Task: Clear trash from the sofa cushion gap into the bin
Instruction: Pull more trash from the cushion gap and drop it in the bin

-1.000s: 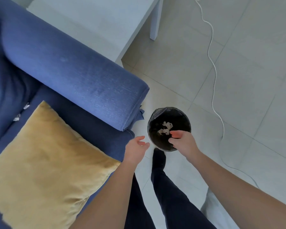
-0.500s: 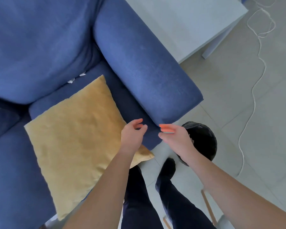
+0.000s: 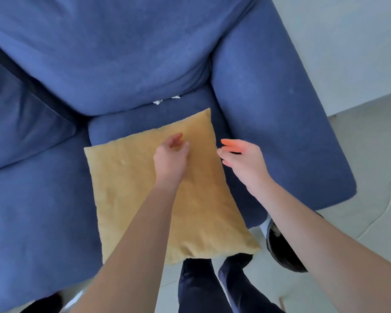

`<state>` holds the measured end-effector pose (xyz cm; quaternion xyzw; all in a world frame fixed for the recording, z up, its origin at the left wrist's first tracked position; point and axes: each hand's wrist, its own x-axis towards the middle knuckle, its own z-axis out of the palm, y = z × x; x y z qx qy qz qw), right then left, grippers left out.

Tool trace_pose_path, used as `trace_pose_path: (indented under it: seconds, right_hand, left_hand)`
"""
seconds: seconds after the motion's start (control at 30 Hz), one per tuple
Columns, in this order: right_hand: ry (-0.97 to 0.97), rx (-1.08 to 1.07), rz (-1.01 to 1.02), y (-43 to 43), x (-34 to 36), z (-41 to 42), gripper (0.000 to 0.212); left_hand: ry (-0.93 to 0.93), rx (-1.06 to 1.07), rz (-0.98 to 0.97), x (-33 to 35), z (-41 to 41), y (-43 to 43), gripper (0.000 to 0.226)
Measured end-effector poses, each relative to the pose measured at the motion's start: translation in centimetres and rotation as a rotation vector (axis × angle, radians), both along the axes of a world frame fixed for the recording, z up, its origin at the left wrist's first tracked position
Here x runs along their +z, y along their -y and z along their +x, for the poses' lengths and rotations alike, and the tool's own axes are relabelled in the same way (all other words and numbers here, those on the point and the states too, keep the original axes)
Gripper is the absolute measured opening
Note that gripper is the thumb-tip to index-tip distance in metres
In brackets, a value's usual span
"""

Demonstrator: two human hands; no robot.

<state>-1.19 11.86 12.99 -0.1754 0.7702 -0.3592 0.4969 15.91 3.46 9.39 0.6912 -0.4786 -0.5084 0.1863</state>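
Note:
Small white scraps of trash poke out of the gap between the blue sofa's back cushion and its seat cushion. My left hand hovers over the yellow pillow, fingers loosely curled and holding nothing. My right hand is held out beside it, fingers spread and empty, over the pillow's right edge. Both hands are short of the scraps. The black-lined bin stands on the floor at lower right, partly hidden by my right forearm.
The sofa's right armrest runs along the right of the seat. A second seat cushion lies to the left. My legs stand on the pale tiled floor between pillow and bin.
My right hand has left the bin's mouth and both hands have moved from the bin up over the yellow pillow towards the cushion gap. My view has swung from the floor onto the sofa.

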Motion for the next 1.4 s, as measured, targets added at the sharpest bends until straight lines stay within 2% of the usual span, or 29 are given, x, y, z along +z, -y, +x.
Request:
trace_pose_path:
  seconds: [0.2,0.5,0.7,0.83,0.87,1.07,1.17,1.4]
  right_hand:
    - [0.068,-0.059,-0.025,10.6,-3.1,2.5,0.048]
    - [0.111,-0.169,0.118,23.2,-10.8,3.9,0.059]
    - [0.122,-0.225,0.136,28.0,-16.6,4.6,0.064]
    - [0.172,-0.297,0.082,29.5,-19.4,5.2,0.029]
    - [0.19,-0.31,0.078,29.6,-19.9,5.4,0.026]
    - [0.249,-0.309,0.158,31.2,-21.0,5.0,0.036]
    - [0.227,-0.28,0.222,31.9,-20.5,4.8,0.031]
    - [0.175,-0.195,0.232,30.7,-18.6,4.4,0.019]
  left_hand:
    - [0.027,0.067,0.04,-3.1,2.8,8.1,0.046]
    - [-0.035,0.252,0.209,-9.7,3.2,18.0,0.052]
    - [-0.116,0.286,0.318,-14.5,2.6,22.8,0.029]
    - [-0.149,0.286,0.377,-16.9,2.1,24.4,0.027]
    - [-0.164,0.292,0.385,-17.4,2.0,24.4,0.026]
    - [-0.166,0.385,0.42,-18.8,1.3,24.5,0.034]
    - [-0.153,0.398,0.449,-18.8,1.6,24.9,0.022]
    - [-0.133,0.384,0.439,-16.5,1.5,24.6,0.018]
